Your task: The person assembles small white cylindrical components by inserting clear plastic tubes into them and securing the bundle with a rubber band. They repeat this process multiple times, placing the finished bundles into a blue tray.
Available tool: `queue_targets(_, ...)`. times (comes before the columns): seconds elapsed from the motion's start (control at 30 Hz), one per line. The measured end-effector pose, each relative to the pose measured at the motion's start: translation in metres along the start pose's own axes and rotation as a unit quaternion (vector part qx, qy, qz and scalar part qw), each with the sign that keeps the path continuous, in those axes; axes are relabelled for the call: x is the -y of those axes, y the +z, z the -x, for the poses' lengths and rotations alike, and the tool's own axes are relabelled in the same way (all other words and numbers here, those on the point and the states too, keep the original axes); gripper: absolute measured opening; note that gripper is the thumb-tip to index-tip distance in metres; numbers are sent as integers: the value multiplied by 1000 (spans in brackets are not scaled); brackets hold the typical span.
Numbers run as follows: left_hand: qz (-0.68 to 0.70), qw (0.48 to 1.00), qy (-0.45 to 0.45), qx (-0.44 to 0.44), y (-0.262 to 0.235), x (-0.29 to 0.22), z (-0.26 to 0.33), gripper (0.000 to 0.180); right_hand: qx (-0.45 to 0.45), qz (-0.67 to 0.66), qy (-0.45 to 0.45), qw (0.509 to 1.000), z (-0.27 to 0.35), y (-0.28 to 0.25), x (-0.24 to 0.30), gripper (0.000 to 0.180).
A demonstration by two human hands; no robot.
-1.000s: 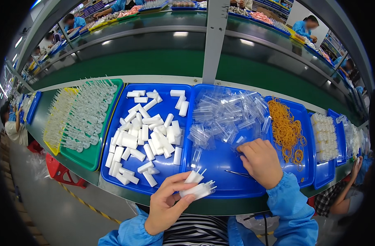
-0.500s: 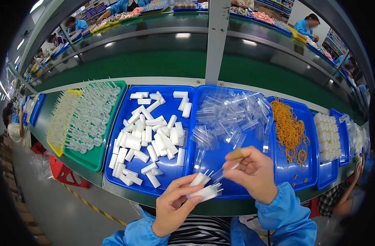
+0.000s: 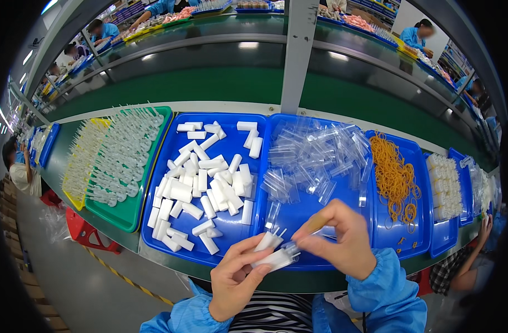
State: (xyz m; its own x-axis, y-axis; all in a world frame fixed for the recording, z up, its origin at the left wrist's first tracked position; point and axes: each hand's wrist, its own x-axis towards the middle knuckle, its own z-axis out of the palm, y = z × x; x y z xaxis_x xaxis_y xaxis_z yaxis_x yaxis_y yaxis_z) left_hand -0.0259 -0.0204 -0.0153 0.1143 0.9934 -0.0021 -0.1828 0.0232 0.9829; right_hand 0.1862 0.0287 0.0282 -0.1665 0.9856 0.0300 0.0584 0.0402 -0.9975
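Observation:
My left hand [image 3: 235,280] is closed around white cylindrical pieces [image 3: 275,260] with thin white prongs sticking out of their right ends. My right hand [image 3: 345,244] pinches a small clear plastic tube [image 3: 291,248] close against those prongs; whether it is over them is too blurred to tell. A tan covering [image 3: 317,223] shows at a fingertip of this hand. Beyond my hands, a blue tray [image 3: 231,221] holds many loose white cylinders [image 3: 181,192]. Beside it, another blue tray [image 3: 304,213] carries a heap of clear plastic tubes [image 3: 315,147].
Rubber bands [image 3: 390,172] lie in a blue tray [image 3: 384,236] at right, near stacked white parts [image 3: 443,186]. At left, a green tray [image 3: 126,215] and a yellow tray [image 3: 72,195] hold translucent spiked pieces. A metal post [image 3: 296,66] rises behind the trays; co-workers sit beyond.
My right hand has moved left and slightly down, bringing the clear tube up to the pronged ends. My left hand keeps its hold, almost unmoved.

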Motion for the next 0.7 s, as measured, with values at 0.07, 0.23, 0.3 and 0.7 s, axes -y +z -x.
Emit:
queue_targets(0.07,9,1000,0,-5,-1,0,0,26,-28,3,-6,1000,-2,-2,3,22)
queue_targets(0.23,-11,1000,24,17,-4,2,-2,29,20,10,27,999,1,0,-2,23)
queue_targets(0.3,-22,999,20,17,-4,3,-2,29,27,-13,39,999,3,3,-5,24)
queue_targets(0.7,13,1000,23,16,-2,4,-1,26,-71,67,-89,991,18,19,-31,30)
